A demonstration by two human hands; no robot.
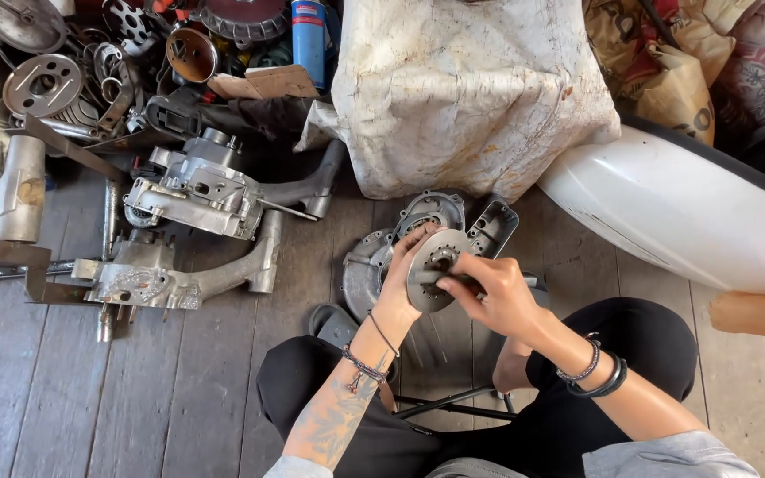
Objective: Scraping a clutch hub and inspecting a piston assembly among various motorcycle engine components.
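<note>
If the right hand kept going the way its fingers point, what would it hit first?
The right hand points left, its fingertips already touching the round metal disc held by the left hand. Going on, it would press into that disc first, then probably the left palm behind it; depth is hard to judge.

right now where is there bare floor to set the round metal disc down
Bare planks lie below the engine casings, left of the knee. The top left parts pile is crowded. Both hands hold the disc.

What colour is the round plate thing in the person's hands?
The round plate is dull silver-grey metal, seen in the head view.
</note>
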